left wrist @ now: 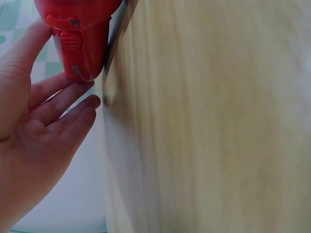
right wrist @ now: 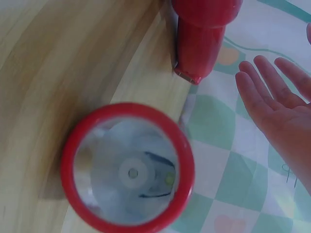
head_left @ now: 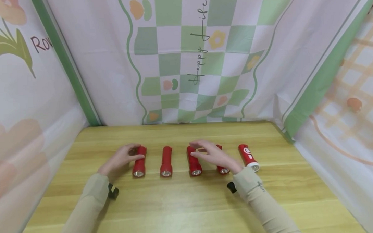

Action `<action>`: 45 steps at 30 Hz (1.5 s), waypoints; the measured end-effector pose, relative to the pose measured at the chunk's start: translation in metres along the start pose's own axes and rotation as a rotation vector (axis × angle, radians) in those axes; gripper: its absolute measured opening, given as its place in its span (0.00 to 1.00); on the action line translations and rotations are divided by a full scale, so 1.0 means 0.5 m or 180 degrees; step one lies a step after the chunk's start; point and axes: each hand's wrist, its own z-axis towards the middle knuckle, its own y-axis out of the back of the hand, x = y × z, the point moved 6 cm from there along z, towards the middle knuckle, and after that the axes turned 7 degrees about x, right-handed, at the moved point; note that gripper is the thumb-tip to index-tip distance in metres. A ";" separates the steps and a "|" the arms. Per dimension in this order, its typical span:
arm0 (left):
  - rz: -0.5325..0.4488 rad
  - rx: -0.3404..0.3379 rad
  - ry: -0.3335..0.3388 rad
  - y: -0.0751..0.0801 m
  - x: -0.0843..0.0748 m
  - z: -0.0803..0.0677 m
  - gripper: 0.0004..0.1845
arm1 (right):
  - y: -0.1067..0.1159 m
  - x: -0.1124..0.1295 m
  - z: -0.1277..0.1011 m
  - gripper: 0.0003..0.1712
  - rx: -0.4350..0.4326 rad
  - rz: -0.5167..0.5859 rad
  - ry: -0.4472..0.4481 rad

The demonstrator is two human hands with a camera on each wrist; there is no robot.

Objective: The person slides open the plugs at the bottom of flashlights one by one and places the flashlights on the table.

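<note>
Resting near the desk's (head_left: 189, 205) far edge, five red flashlights lie in a row. Left hand (head_left: 118, 160) touches the leftmost flashlight (head_left: 139, 162) with relaxed fingers; right hand (head_left: 214, 156) hovers open over the fourth flashlight (head_left: 223, 169). Rigid, light, likely smooth plastic: grasp the barrel mid-length.

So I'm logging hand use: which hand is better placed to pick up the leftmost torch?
Left. The left hand already touches the leftmost torch with its fingertips, while the right hand hovers open over torches further right.
</note>
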 end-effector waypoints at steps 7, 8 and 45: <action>0.0035 -0.0007 0.0023 0.001 -0.002 -0.002 0.37 | -0.011 0.006 0.017 0.28 -0.0004 -0.0017 0.0104; 0.0044 -0.0011 0.0026 0.001 -0.002 -0.002 0.37 | -0.012 0.007 0.019 0.28 -0.0005 -0.0012 0.0117; 0.0038 -0.0032 0.0054 0.007 -0.004 0.004 0.35 | -0.070 0.066 0.057 0.26 0.0176 -0.0185 0.0489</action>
